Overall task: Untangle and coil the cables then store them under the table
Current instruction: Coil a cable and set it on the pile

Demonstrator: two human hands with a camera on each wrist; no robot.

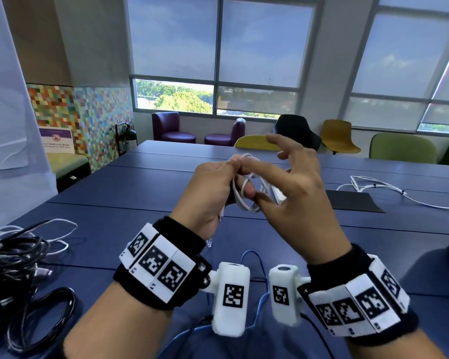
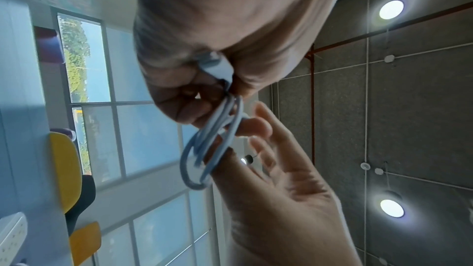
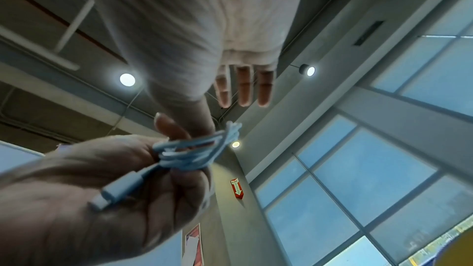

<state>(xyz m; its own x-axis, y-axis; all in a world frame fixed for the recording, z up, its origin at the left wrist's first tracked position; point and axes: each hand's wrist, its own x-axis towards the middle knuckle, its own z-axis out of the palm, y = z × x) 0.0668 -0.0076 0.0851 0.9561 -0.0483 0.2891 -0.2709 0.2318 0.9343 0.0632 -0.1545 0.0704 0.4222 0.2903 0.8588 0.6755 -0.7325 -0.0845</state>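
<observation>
coiling looks nearly done: left hand (image 1: 210,193) grips 1 white cable coil (image 3: 194,149) above the table (image 1: 140,193); right hand (image 1: 293,193) touches its loops with thumb and forefinger, others spread. next: keep loops tight for stowing.

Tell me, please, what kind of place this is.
Probably an office meeting room or lounge: a long blue table, coloured chairs beside it, purple armchairs under large windows with blinds.
</observation>
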